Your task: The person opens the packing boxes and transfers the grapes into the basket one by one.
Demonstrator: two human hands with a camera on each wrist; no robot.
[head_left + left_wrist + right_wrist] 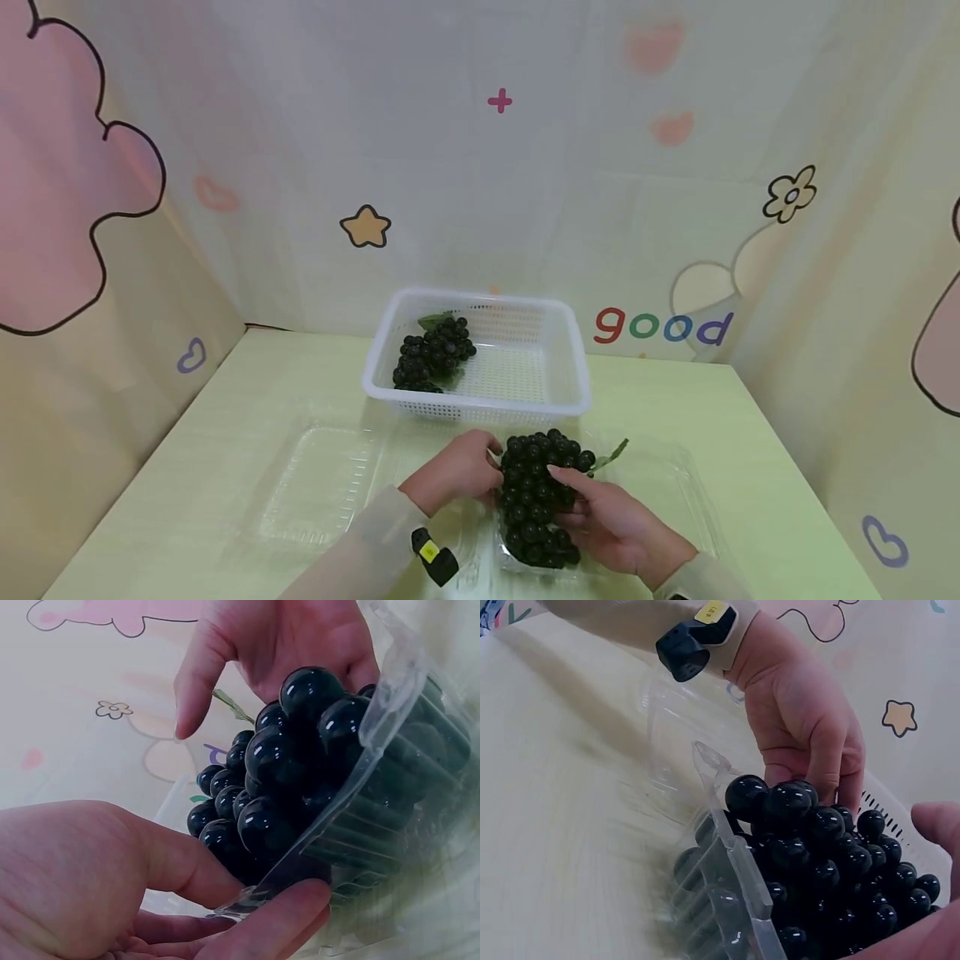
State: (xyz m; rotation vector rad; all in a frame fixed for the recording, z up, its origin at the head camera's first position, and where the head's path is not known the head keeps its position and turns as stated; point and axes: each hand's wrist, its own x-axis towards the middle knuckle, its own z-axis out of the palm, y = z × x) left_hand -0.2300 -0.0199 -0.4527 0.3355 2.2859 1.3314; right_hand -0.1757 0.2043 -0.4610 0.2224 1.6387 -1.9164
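A bunch of dark grapes (536,492) lies in a clear plastic box (739,862), whose ribbed wall shows in both wrist views. Its green stem (615,452) sticks out at the upper right. My left hand (461,471) is at the bunch's left side; in the left wrist view its thumb and fingers pinch the box's rim (352,795). On the other side is my right hand (615,521), its thumb held straight out above the grapes and apart from them. The right hand's other fingers lie along the bunch's side, partly hidden by the grapes.
Behind the hands stands a white perforated basket (480,408) with more dark grapes (431,354) in its left part. Clear plastic trays lie flat on the table, one at the left (318,487) and one at the right (675,483). Printed curtains surround the table (187,467).
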